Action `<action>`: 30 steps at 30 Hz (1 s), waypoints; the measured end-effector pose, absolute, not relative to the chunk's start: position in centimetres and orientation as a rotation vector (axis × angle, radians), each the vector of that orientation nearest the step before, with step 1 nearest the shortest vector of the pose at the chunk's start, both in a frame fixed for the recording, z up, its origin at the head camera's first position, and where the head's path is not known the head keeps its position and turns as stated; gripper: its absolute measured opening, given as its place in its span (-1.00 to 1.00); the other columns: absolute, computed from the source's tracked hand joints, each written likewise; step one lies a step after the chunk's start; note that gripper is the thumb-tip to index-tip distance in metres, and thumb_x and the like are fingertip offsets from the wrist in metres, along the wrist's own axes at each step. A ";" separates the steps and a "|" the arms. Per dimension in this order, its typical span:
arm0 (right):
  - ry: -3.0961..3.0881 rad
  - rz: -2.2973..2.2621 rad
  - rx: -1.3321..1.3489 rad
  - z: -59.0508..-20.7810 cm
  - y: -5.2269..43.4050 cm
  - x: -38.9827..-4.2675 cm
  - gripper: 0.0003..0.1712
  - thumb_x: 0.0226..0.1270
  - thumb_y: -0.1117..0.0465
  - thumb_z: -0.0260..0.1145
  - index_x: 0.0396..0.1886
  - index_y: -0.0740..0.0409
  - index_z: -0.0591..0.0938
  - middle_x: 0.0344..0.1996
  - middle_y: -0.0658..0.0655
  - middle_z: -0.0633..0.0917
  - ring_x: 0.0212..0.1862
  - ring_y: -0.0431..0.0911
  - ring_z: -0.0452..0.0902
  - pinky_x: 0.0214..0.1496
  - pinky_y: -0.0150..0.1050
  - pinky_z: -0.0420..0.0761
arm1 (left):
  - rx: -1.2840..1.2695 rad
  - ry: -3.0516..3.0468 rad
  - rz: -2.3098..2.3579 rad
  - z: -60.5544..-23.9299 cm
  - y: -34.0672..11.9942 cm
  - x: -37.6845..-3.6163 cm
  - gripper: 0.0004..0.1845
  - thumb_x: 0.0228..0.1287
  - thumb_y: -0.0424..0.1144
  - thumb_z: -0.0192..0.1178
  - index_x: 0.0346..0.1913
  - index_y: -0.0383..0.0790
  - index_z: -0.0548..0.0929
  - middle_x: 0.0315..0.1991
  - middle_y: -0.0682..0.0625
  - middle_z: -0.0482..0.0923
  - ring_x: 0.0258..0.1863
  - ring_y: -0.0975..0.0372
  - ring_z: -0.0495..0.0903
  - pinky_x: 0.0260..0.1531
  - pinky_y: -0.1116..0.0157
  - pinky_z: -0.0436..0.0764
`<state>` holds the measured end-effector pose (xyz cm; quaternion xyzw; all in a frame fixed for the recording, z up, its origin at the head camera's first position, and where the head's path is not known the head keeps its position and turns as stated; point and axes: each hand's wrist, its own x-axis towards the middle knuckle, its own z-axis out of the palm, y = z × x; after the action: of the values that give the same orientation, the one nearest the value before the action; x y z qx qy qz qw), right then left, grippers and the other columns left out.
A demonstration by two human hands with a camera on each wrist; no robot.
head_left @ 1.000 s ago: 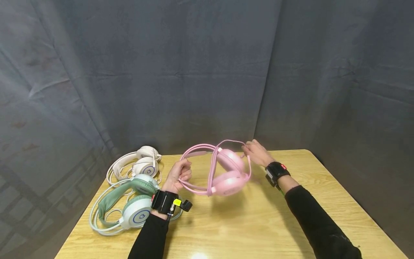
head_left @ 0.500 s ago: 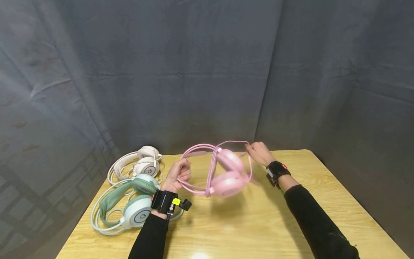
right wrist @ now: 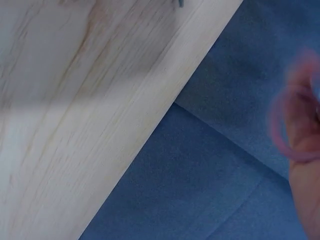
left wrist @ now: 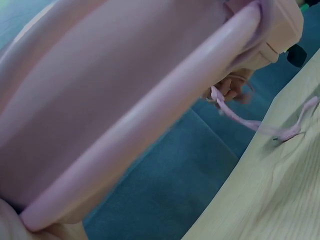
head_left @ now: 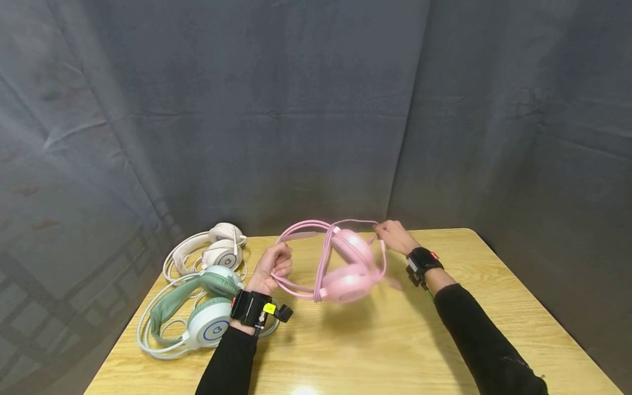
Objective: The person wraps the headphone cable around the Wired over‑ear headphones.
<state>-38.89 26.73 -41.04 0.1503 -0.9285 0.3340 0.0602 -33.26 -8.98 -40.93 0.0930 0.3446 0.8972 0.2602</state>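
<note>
The pink headset [head_left: 340, 258] hangs just above the bench [head_left: 375, 340], right of the green headset [head_left: 197, 307]. The left hand [head_left: 273, 269] curls round its stiff headband; the right hand [head_left: 392, 236] pinches the limp pink cable [head_left: 355, 222]. It looks light, rigid plastic; the band seems the safest hold, the cable too floppy.

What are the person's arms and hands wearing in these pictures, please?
Both arms are in long black sleeves. The left hand is bare; at its wrist sits a broad black strap with a small camera unit, a yellow tag and a red mark. The right hand is bare too, with a black strap bearing a red tag.
</note>
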 end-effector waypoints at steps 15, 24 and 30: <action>-2.735 1.000 0.666 -41.3 25.3 -38.7 -0.63 0.52 0.34 -0.04 0.20 0.31 0.52 0.07 0.39 0.64 -0.02 0.20 0.67 0.14 0.18 0.57 | 0.231 0.754 2.440 -40.9 -10.1 -33.7 -0.60 0.38 -0.42 -0.42 -0.65 -0.04 -0.05 -0.68 0.17 -0.21 -0.71 0.40 -0.27 -0.76 0.56 -0.13; -2.651 0.891 0.582 -41.7 25.0 -38.6 -0.78 0.55 0.14 0.03 -0.08 0.15 0.55 -0.20 0.28 0.73 -0.37 0.11 0.60 -0.35 -0.07 0.58 | 0.238 0.482 2.443 -40.7 -10.6 -33.9 -0.65 0.40 -0.29 -0.50 -0.60 0.01 -0.10 -0.66 0.22 -0.25 -0.73 0.44 -0.24 -0.76 0.57 -0.08; -2.655 0.636 0.509 -41.9 23.6 -38.2 -0.83 0.38 0.17 0.23 -0.34 0.12 0.68 -0.51 0.07 0.70 -0.48 -0.09 0.55 -0.38 -0.19 0.56 | 0.184 0.429 2.495 -40.2 -9.6 -33.3 -0.63 0.42 -0.24 -0.46 -0.62 0.01 -0.10 -0.71 0.22 -0.17 -0.74 0.45 -0.17 -0.86 0.54 0.16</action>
<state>-38.20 23.60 -41.86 0.1801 -0.9403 0.2251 0.1811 -33.30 -9.56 -40.24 0.0691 0.1614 0.9385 0.2973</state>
